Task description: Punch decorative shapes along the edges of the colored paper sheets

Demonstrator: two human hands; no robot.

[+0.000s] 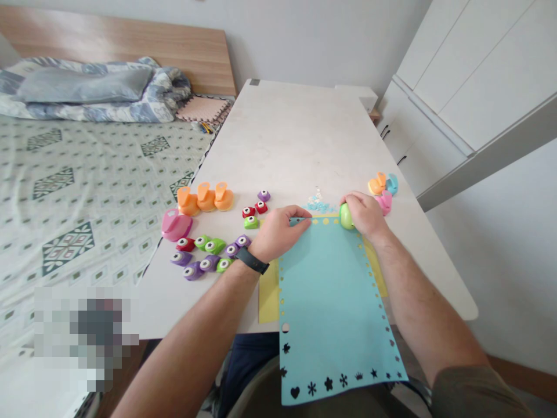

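Observation:
A long light-blue sheet of paper (pixel 328 296) lies lengthwise before me, its lower end hanging past the table's front edge. Cut-out shapes such as hearts, stars and flowers run along its borders. My left hand (pixel 282 229) pinches the sheet's far left edge between thumb and fingers. Around a green craft punch (pixel 347 216) at the far right corner, the fingers of my right hand (pixel 363 213) are closed. Yellow paper (pixel 268 293) shows from under the blue sheet. Small blue and white paper bits (pixel 319 206) are scattered just beyond the far edge.
Left on the white table (pixel 304 139) stand several small punches (pixel 209 263) in purple, green and red, orange punches (pixel 206 198) and a pink punch (pixel 176 225). Orange, blue and pink punches (pixel 384 200) stand at the right. A bed (pixel 100 174) adjoins the left side.

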